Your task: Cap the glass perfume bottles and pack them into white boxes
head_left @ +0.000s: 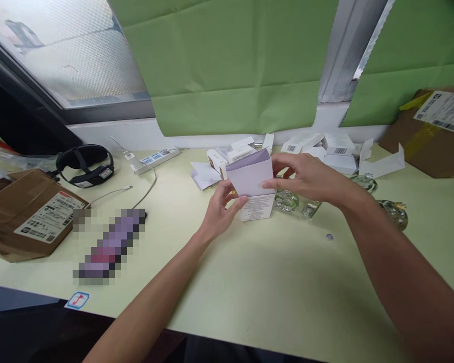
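Observation:
Between my hands stands a small white paper box [258, 207] with fine print on its lower front panel. Its upper part opens upward, showing a pale lilac inside. My left hand [223, 209] is closed on the box's left side, with the thumb on the front. My right hand [302, 176] grips the upper right edge, thumb in front and fingers behind. Just right of the box, partly behind my right hand, lie a clear glass bottle [286, 200] and a smaller clear glass piece [310, 208]. What the box holds is hidden.
Several small white boxes [338, 144] and opened cartons lie along the back. More glass bottles [393, 213] sit right, near a small round disc [329, 236]. On the left are a brown parcel [41, 217], a black headset [87, 166], a power strip [157, 160] and a blurred phone [111, 244].

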{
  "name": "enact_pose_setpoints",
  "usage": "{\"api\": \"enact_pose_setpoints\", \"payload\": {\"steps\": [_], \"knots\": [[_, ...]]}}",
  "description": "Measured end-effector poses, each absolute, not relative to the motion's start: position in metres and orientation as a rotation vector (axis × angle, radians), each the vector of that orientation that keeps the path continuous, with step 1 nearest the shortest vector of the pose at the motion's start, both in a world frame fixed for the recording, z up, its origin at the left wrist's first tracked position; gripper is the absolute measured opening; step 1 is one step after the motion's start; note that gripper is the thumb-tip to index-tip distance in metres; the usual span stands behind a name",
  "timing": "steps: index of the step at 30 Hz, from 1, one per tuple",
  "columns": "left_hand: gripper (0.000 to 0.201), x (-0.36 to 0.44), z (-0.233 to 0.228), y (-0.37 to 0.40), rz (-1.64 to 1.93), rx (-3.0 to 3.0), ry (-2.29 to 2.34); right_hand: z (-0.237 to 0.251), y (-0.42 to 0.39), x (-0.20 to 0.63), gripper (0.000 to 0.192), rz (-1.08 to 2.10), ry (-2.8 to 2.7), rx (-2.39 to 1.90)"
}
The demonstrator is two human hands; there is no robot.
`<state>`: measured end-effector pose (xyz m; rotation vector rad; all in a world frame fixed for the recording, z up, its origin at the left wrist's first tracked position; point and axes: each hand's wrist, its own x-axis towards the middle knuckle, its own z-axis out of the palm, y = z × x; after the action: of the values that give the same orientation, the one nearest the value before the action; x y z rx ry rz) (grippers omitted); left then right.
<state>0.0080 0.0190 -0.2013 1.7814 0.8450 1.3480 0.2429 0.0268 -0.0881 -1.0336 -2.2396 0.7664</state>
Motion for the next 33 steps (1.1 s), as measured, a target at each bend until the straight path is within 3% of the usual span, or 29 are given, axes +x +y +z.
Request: {"api": "enact_pose_setpoints", "payload": {"steps": [9,16,22,33], "knots": [[0.035,0.009,-0.201,0.019,1.342,1.759,0.856,-0.094,0.030,0.241,0.040,0.935,-2.154,-1.057],[0.037,0.010,-0.199,0.018,1.311,1.773,0.848,-0.084,0.026,0.248,0.030,0.823,-2.256,-1.100],[0.037,0.011,-0.200,0.017,1.309,1.784,0.831,-0.076,0.020,0.247,0.033,0.640,-2.206,-1.035],[0.039,0.012,-0.199,0.014,1.288,1.820,0.795,-0.081,0.022,0.253,0.035,0.608,-2.413,-1.199]]}}
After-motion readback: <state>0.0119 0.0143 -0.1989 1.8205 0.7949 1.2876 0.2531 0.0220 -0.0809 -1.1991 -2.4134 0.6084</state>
